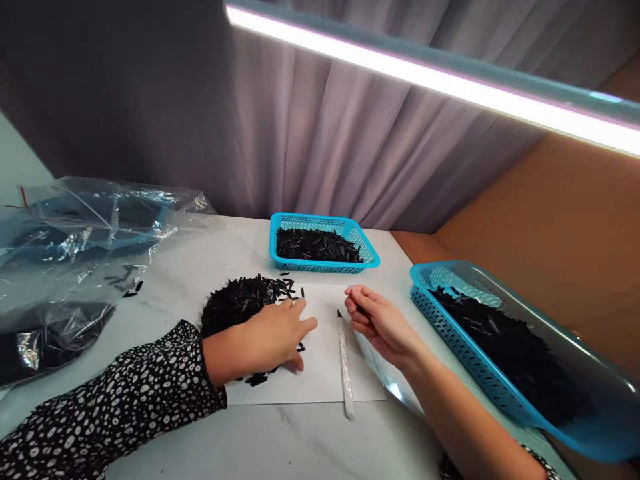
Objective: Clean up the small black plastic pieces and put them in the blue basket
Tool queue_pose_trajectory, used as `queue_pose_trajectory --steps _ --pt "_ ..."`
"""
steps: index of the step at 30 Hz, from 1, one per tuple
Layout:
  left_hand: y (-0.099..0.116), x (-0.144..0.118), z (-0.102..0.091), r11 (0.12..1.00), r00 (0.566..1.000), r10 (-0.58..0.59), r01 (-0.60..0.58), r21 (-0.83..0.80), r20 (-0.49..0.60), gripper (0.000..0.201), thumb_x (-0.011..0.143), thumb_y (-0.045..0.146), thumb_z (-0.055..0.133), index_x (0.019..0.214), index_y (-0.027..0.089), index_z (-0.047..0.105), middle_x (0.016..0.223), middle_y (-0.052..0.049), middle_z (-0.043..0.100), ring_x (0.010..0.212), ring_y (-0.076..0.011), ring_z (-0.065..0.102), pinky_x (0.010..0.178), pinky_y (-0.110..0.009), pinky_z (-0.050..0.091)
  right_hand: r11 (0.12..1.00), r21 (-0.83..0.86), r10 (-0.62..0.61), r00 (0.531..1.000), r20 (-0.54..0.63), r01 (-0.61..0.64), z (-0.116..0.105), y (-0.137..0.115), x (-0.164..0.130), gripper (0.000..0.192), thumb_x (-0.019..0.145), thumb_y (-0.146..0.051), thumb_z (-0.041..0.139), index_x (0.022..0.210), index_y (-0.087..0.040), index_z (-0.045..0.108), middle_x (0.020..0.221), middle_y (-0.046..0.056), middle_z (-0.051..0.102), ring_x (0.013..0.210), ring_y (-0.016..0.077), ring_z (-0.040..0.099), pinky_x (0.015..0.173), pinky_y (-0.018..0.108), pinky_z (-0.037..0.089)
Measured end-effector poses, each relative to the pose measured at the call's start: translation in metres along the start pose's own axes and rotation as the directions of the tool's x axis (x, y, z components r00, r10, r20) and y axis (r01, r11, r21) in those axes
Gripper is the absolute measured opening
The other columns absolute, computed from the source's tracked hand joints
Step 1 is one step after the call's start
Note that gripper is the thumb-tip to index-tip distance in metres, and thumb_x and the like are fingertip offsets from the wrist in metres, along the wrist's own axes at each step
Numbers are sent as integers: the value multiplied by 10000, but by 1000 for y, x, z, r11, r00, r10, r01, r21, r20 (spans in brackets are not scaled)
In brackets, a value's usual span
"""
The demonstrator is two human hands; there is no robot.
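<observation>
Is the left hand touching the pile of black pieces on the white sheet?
Touching. The head view shows the left hand lying flat on the near edge of the pile of black pieces, covering some.

You face a grey pleated curtain [320, 147] hanging behind the white marble-look table [310, 440]. 1 long light bar [430, 80] runs overhead, slanting down to your right, glowing white with a pinkish edge. To your right stands a plain orange-brown wall panel [545, 220]. The far left corner falls into shadow.
</observation>
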State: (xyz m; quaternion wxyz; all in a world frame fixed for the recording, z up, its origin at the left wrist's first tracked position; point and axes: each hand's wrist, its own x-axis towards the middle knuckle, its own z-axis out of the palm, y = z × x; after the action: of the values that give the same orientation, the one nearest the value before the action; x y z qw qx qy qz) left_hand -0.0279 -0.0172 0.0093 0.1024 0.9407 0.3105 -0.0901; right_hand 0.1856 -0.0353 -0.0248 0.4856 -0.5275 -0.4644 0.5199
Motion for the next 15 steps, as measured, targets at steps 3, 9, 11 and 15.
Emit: queue_pose_trajectory --steps 3,9,11,15 --pt "3 -3 6 999 995 36 -34 23 -98 227 772 265 785 895 143 639 969 -97 618 860 -247 557 630 -310 345 967 -221 -132 991 -14 126 -5 -9 27 153 839 -353 506 908 -220 539 647 -46 441 494 120 357 456 231 327" --pt "-10 -25 -4 1000 974 -9 13 16 -228 198 936 133 525 778 155 642 885 -67 629 856 -226 566 715 -336 404 711 -604 -423 905 42 360 3 -29 106 178 784 -92 491 824 -214 614 881 97 585 918 274 538 863 431 441" --pt "-17 -39 -7 994 966 -104 105 -10 -237 152 948 214 545 885 143 662 982 -95 646 910 -250 587 783 -371 440 627 -660 -463 879 111 413 9 -33 119 206 792 -82 511 878 -208 649 928 123 614 987 310 541 925 480 424" --pt "-34 -67 6 959 939 -265 231 -165 -221 510 872 399 674 1317 182 554 1485 -170 466 1360 -365 423 1046 -510 392 493 -699 -510 823 250 518 21 -32 109 193 875 -164 536 1010 -204 668 1091 157 629 1118 354 522 999 553 398"
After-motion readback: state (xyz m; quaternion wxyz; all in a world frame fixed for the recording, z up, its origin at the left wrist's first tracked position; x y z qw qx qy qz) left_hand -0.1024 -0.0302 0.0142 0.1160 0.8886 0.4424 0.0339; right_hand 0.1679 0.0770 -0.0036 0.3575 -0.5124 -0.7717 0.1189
